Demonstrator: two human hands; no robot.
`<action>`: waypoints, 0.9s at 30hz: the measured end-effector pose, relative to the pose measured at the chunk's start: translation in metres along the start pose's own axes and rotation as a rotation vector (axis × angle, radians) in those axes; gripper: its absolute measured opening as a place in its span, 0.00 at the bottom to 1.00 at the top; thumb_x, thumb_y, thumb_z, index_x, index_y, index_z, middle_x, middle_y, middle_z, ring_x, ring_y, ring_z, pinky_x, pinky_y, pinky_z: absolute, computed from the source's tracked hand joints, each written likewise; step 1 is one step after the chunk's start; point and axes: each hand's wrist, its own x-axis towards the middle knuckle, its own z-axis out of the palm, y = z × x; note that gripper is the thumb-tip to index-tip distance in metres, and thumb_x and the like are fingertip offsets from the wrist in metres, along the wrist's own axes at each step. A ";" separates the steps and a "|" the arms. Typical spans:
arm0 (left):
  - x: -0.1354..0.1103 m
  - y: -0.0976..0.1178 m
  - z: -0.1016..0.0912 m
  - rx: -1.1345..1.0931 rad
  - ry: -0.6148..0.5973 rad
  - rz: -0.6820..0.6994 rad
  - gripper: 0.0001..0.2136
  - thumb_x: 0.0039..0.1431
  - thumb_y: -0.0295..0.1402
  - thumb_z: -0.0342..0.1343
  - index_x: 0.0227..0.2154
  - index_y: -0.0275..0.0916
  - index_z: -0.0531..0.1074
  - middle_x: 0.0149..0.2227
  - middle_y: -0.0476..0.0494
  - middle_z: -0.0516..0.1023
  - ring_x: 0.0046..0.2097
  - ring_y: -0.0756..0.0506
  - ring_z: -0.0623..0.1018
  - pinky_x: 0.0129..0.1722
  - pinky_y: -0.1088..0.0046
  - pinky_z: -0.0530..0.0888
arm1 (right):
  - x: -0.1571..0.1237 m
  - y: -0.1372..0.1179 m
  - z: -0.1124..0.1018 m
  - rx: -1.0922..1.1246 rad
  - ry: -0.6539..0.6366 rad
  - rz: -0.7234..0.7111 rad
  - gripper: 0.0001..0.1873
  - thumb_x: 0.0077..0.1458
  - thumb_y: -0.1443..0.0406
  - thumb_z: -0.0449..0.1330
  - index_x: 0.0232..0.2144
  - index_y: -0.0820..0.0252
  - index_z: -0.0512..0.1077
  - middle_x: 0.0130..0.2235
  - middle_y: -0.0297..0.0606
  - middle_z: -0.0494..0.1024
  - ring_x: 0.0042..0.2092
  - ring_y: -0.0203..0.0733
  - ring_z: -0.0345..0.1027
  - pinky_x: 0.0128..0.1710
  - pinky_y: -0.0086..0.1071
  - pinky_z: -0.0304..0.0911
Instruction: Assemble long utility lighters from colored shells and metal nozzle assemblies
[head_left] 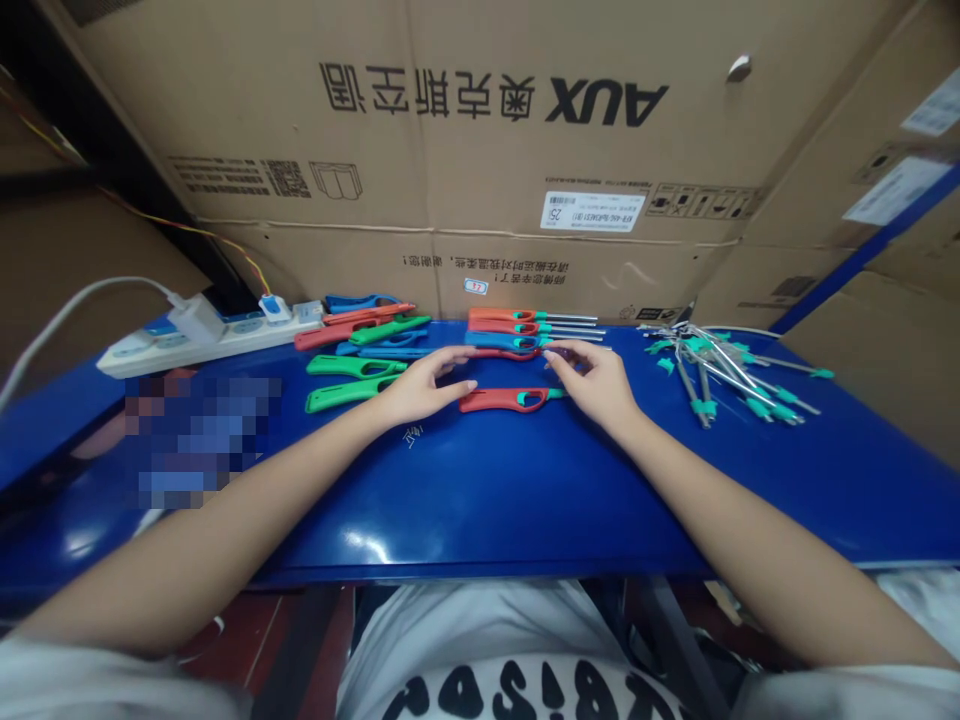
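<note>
My left hand [427, 385] and my right hand [592, 378] rest on the blue table [525, 480], either side of a red lighter handle with a green trigger [506, 400]. The fingers of both hands reach past it to another red handle [510, 354] lying just behind, pinching its two ends. Behind that lies a row of assembled lighters, orange and blue, with metal tubes [525, 322]. Green handles [349, 380] lie left of my left hand.
A heap of red, blue and green handles [367, 325] sits at the back left beside a white power strip [202, 335]. Several metal tubes with green ends [720, 370] lie at the right. Large cardboard boxes [480, 150] wall the back.
</note>
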 end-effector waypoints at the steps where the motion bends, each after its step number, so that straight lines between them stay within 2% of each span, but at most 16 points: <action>1: -0.001 0.001 0.000 -0.002 -0.005 0.004 0.30 0.58 0.46 0.62 0.61 0.39 0.68 0.64 0.35 0.70 0.66 0.37 0.70 0.68 0.49 0.63 | 0.000 0.000 0.000 0.019 0.009 0.010 0.18 0.56 0.54 0.61 0.40 0.60 0.81 0.33 0.41 0.84 0.33 0.44 0.75 0.34 0.36 0.69; 5: -0.004 0.010 -0.004 0.033 -0.022 0.032 0.29 0.58 0.46 0.63 0.58 0.37 0.70 0.62 0.34 0.73 0.63 0.38 0.73 0.65 0.52 0.68 | 0.003 -0.005 -0.005 0.136 0.082 0.035 0.18 0.52 0.51 0.64 0.35 0.60 0.78 0.31 0.39 0.80 0.30 0.40 0.69 0.28 0.33 0.65; 9: -0.005 0.020 -0.013 0.126 -0.134 0.040 0.26 0.51 0.45 0.69 0.51 0.38 0.76 0.52 0.37 0.81 0.52 0.40 0.80 0.57 0.56 0.75 | 0.006 -0.028 -0.008 0.352 0.146 0.079 0.20 0.53 0.46 0.65 0.31 0.55 0.72 0.24 0.31 0.69 0.23 0.35 0.60 0.21 0.30 0.60; 10: -0.005 0.021 -0.014 0.139 -0.161 0.031 0.25 0.50 0.44 0.69 0.49 0.38 0.77 0.50 0.38 0.82 0.50 0.40 0.80 0.56 0.57 0.76 | 0.005 -0.036 -0.006 0.401 0.109 0.088 0.21 0.54 0.45 0.64 0.32 0.55 0.72 0.23 0.30 0.68 0.23 0.34 0.60 0.20 0.30 0.60; 12: -0.005 0.020 -0.017 0.134 -0.190 0.006 0.23 0.50 0.44 0.69 0.47 0.38 0.78 0.47 0.40 0.83 0.48 0.41 0.81 0.54 0.59 0.76 | 0.002 -0.051 0.002 0.448 -0.047 0.098 0.21 0.55 0.45 0.64 0.33 0.55 0.72 0.26 0.31 0.71 0.23 0.34 0.63 0.20 0.29 0.62; 14: -0.004 0.018 -0.017 0.100 -0.195 -0.022 0.22 0.49 0.44 0.70 0.44 0.38 0.79 0.44 0.42 0.83 0.47 0.41 0.81 0.52 0.60 0.76 | -0.004 -0.064 0.017 0.460 -0.243 0.081 0.22 0.54 0.44 0.64 0.34 0.56 0.74 0.28 0.32 0.73 0.23 0.33 0.64 0.19 0.28 0.61; 16: -0.003 0.014 -0.017 0.065 -0.191 -0.043 0.21 0.47 0.44 0.71 0.41 0.37 0.78 0.41 0.43 0.83 0.45 0.41 0.81 0.50 0.61 0.77 | -0.012 -0.072 0.033 0.455 -0.347 0.050 0.22 0.55 0.44 0.64 0.35 0.55 0.75 0.27 0.32 0.74 0.23 0.34 0.64 0.19 0.29 0.61; 19: -0.002 0.012 -0.015 0.038 -0.189 -0.051 0.20 0.46 0.44 0.71 0.38 0.36 0.78 0.39 0.45 0.83 0.43 0.42 0.81 0.48 0.63 0.77 | -0.025 -0.077 0.053 0.473 -0.320 0.030 0.21 0.55 0.45 0.64 0.35 0.55 0.75 0.28 0.33 0.76 0.25 0.36 0.67 0.23 0.31 0.64; 21: -0.003 0.013 -0.015 0.013 -0.201 -0.038 0.19 0.47 0.43 0.71 0.38 0.36 0.78 0.38 0.46 0.83 0.42 0.43 0.81 0.48 0.64 0.76 | -0.033 -0.076 0.058 0.471 -0.278 0.030 0.20 0.57 0.46 0.63 0.37 0.55 0.76 0.31 0.35 0.78 0.27 0.37 0.69 0.25 0.32 0.66; 23: -0.003 0.013 -0.015 -0.023 -0.223 -0.019 0.18 0.48 0.42 0.70 0.39 0.37 0.79 0.39 0.45 0.83 0.43 0.42 0.81 0.49 0.64 0.76 | -0.040 -0.073 0.058 0.419 -0.256 -0.001 0.17 0.60 0.49 0.62 0.38 0.55 0.77 0.35 0.37 0.80 0.28 0.38 0.70 0.27 0.33 0.68; 27: -0.002 0.010 -0.016 -0.070 -0.246 0.006 0.18 0.49 0.39 0.69 0.42 0.37 0.79 0.44 0.42 0.84 0.47 0.41 0.81 0.52 0.63 0.76 | -0.047 -0.071 0.051 0.291 -0.276 -0.169 0.12 0.62 0.55 0.61 0.40 0.53 0.79 0.40 0.39 0.81 0.32 0.39 0.73 0.30 0.33 0.70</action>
